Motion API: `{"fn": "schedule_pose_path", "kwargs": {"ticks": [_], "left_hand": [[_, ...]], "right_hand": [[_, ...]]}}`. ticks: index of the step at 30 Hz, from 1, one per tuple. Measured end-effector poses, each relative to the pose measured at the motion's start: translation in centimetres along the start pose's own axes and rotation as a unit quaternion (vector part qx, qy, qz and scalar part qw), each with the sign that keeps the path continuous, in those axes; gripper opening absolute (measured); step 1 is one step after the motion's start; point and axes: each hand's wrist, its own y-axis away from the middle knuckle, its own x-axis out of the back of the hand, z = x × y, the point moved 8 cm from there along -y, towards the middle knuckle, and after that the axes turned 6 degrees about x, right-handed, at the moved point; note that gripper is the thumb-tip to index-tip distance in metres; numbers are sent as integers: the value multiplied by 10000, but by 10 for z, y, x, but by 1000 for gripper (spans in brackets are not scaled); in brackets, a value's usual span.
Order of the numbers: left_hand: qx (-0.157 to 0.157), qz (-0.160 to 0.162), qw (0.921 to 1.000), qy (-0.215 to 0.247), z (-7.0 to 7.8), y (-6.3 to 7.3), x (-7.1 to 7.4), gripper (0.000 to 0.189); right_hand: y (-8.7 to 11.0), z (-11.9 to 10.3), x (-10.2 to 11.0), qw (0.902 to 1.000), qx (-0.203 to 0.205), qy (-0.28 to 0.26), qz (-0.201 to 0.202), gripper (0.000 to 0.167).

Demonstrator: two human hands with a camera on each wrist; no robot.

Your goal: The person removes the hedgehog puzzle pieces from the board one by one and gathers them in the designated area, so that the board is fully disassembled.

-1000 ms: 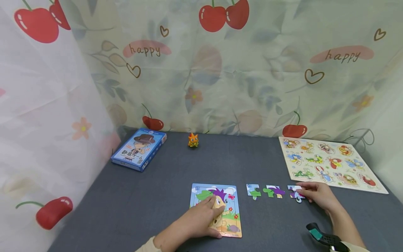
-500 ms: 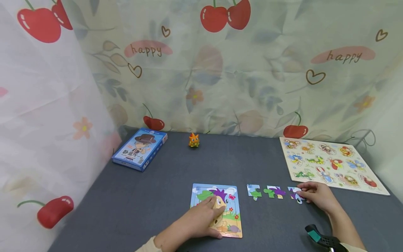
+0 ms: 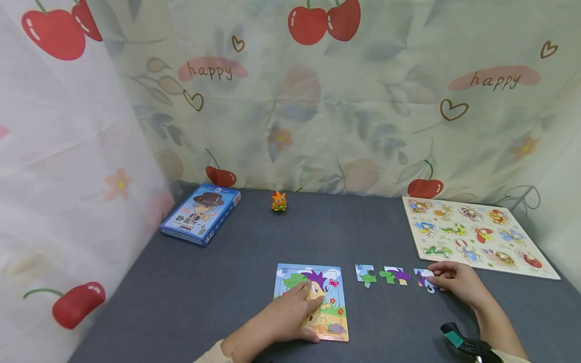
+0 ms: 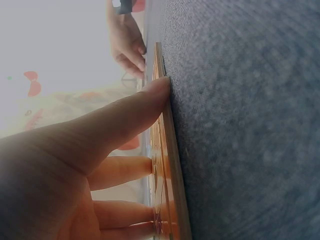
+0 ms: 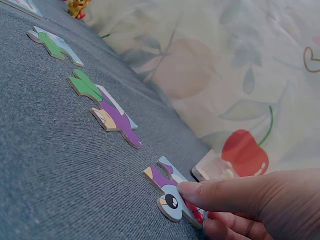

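My left hand [image 3: 292, 313] rests on a square picture puzzle [image 3: 336, 302] with a purple-haired cartoon animal. In the left wrist view its fingertips press the puzzle's face, while the thumb [image 4: 125, 117] lies against the near edge. To the right, my right hand [image 3: 460, 283] pinches a puzzle piece [image 5: 172, 200] showing a big eye, partly covered by the thumb and fingers. This piece lies at or just above the table. Beside it in a row are a green and purple puzzle piece [image 3: 396, 276] and a blue and green puzzle piece [image 3: 365, 275].
At the back right lies a wooden insect board [image 3: 481, 237]. A blue box [image 3: 199, 214] sits at the back left, and a small orange figurine [image 3: 279, 201] stands near the printed curtain [image 3: 336, 151]. Dark grey cloth [image 3: 218, 282] covers the table.
The right hand's fingers now cover more of the eye piece, which has shifted slightly beneath them. The left hand and the puzzle have stayed in place.
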Motion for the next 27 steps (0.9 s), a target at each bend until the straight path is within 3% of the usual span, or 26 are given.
{"fn": "schedule_pose_path", "kwargs": {"ticks": [12,19,23,27], "left_hand": [[19,4,10000,24,0,0,-1,75],[143,-121,9994,296,-5,4,2,73],[395,-203,9970,633,-18,7,10,70],[656,-339,9907,1140,-45,8,11,64]], "right_hand": [[0,0,-1,10000,36,3,-30,43],[0,-1,1,9997,-120,207,-27,54],[1,-16,1,9993,-82,359,-59,60],[0,-43,-10,9988,232,284,-323,59]]}}
